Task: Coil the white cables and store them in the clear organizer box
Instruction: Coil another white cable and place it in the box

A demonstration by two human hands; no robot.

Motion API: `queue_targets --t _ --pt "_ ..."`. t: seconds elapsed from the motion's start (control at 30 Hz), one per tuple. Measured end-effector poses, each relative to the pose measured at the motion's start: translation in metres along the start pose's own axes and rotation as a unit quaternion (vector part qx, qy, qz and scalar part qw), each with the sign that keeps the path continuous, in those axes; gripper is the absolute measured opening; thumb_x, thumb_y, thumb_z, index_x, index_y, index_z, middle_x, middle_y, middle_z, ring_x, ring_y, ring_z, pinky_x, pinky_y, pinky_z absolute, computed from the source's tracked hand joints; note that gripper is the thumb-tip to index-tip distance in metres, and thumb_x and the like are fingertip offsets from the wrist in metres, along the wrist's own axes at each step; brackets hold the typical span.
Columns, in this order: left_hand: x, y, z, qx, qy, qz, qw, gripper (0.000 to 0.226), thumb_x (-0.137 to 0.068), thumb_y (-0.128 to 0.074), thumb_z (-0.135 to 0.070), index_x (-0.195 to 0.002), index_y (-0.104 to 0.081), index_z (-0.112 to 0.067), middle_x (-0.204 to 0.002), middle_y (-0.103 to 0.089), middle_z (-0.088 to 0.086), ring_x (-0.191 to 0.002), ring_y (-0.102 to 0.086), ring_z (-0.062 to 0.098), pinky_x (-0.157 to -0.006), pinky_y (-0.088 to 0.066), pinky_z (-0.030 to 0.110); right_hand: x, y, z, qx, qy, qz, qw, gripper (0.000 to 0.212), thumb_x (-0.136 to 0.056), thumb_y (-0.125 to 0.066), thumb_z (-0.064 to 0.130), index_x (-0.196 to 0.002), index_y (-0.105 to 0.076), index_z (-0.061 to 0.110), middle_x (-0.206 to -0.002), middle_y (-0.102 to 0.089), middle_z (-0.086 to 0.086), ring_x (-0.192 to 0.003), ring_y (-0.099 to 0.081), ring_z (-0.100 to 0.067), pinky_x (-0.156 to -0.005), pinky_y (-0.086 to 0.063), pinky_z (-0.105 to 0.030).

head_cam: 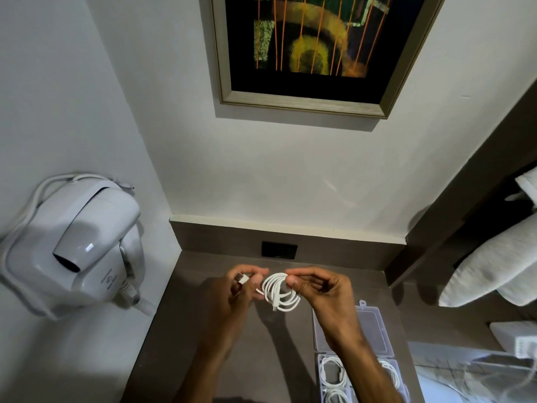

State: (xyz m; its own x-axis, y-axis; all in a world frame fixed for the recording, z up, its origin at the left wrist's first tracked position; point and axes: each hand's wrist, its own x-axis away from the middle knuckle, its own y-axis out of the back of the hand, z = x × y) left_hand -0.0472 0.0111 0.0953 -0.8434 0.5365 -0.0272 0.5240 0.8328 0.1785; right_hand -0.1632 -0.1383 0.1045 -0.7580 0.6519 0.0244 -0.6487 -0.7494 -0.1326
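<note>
A white cable [281, 292] is wound into several loops and held in the air above the dark desk [261, 344]. My right hand [316, 289] pinches the top of the coil. My left hand [244, 283] grips the cable's free end with its USB plug just left of the coil. The clear organizer box [360, 370] lies open on the desk at the lower right, partly behind my right forearm. Its lid [374, 324] is folded back. Coiled white cables [332, 370] lie in its compartments.
A white wall-mounted hair dryer [75, 245] hangs on the left wall beside the desk. A dark socket [279, 250] sits in the desk's back panel. A framed picture [313, 50] hangs above. White pillows [494, 269] lie to the right.
</note>
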Motion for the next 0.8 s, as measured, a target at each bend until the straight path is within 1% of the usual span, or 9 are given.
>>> queue_targets --t 0.07,0.17,0.27,0.33,0.43,0.5,0.6,0.7,0.8 --pt "0.002 0.005 0.001 -0.016 -0.007 0.031 0.999 0.018 -0.090 -0.071 -0.024 -0.104 -0.078 -0.034 -0.099 -0.077 -0.015 -0.088 -0.077 0.003 -0.072 -0.062 0.017 -0.002 0.003 0.001 0.003 0.008 -0.015 1.000 0.022 -0.073 -0.087 0.020 -0.095 -0.088 0.014 -0.092 -0.087 -0.006 -0.088 -0.084 -0.019 -0.080 -0.065 -0.021" --pt "0.008 0.010 0.004 -0.013 0.015 0.036 0.999 0.029 -0.081 -0.076 -0.028 -0.107 -0.077 -0.040 -0.097 -0.077 -0.013 -0.090 -0.075 0.004 -0.074 -0.062 0.021 -0.005 0.008 0.001 0.005 0.018 -0.039 0.999 0.022 -0.074 -0.087 0.021 -0.096 -0.088 0.016 -0.093 -0.087 -0.005 -0.088 -0.084 -0.018 -0.080 -0.064 -0.020" --pt "0.012 0.011 0.006 0.013 0.026 0.032 0.999 0.038 -0.080 -0.084 -0.010 -0.105 -0.076 -0.037 -0.097 -0.081 -0.010 -0.089 -0.077 0.007 -0.074 -0.063 0.021 -0.007 0.009 0.000 0.009 0.027 -0.061 0.998 0.022 -0.075 -0.087 0.022 -0.096 -0.088 0.018 -0.094 -0.088 -0.003 -0.090 -0.084 -0.017 -0.081 -0.065 -0.019" --pt "0.013 0.012 0.008 0.017 0.012 0.053 0.998 0.042 -0.078 -0.084 0.001 -0.103 -0.076 -0.031 -0.096 -0.083 -0.005 -0.088 -0.078 0.012 -0.075 -0.063 0.022 -0.007 0.009 -0.003 0.012 0.033 -0.076 0.997 0.021 -0.076 -0.087 0.020 -0.097 -0.087 0.018 -0.094 -0.088 -0.002 -0.091 -0.084 -0.017 -0.081 -0.065 -0.020" --pt "0.017 0.013 0.006 -0.006 -0.014 0.092 0.996 0.038 -0.079 -0.081 0.004 -0.101 -0.076 -0.026 -0.094 -0.084 -0.003 -0.087 -0.079 0.016 -0.078 -0.064 0.024 -0.007 0.008 -0.007 0.034 0.042 -0.093 0.994 0.017 -0.082 -0.087 0.012 -0.097 -0.087 0.018 -0.094 -0.088 0.000 -0.091 -0.084 -0.015 -0.080 -0.064 -0.018" --pt "0.018 0.012 0.003 0.004 -0.024 0.096 0.995 0.036 -0.079 -0.081 0.001 -0.100 -0.076 -0.028 -0.094 -0.084 -0.004 -0.087 -0.080 0.013 -0.077 -0.062 0.018 -0.007 0.005 -0.008 0.041 0.041 -0.094 0.994 0.018 -0.084 -0.086 0.008 -0.096 -0.087 0.020 -0.093 -0.087 0.001 -0.090 -0.084 -0.013 -0.080 -0.064 -0.017" --pt "0.013 0.009 0.001 0.035 -0.048 0.057 0.997 0.028 -0.078 -0.083 -0.016 -0.101 -0.073 -0.028 -0.095 -0.085 -0.005 -0.089 -0.081 0.013 -0.075 -0.062 0.018 -0.004 0.001 -0.009 0.061 0.042 -0.083 0.994 0.020 -0.085 -0.086 0.008 -0.095 -0.087 0.025 -0.092 -0.087 0.004 -0.088 -0.083 -0.011 -0.079 -0.064 -0.016" --pt "0.006 0.005 0.001 0.047 -0.054 0.003 0.997 0.024 -0.086 -0.081 -0.010 -0.102 -0.075 -0.026 -0.094 -0.085 -0.004 -0.086 -0.082 0.017 -0.073 -0.066 0.029 -0.001 -0.004 -0.010 0.083 0.046 -0.057 0.994 0.018 -0.085 -0.086 0.013 -0.097 -0.087 0.025 -0.095 -0.087 0.006 -0.091 -0.083 -0.012 -0.082 -0.065 -0.020" --pt "0.004 -0.001 -0.001 0.040 -0.036 -0.034 0.998 0.024 -0.091 -0.075 -0.014 -0.103 -0.077 -0.035 -0.093 -0.083 -0.016 -0.084 -0.081 0.006 -0.068 -0.064 0.018 -0.001 -0.008 -0.007 0.098 0.053 -0.037 0.993 0.017 -0.086 -0.086 0.016 -0.099 -0.087 0.027 -0.095 -0.087 0.009 -0.092 -0.083 -0.011 -0.081 -0.065 -0.019"
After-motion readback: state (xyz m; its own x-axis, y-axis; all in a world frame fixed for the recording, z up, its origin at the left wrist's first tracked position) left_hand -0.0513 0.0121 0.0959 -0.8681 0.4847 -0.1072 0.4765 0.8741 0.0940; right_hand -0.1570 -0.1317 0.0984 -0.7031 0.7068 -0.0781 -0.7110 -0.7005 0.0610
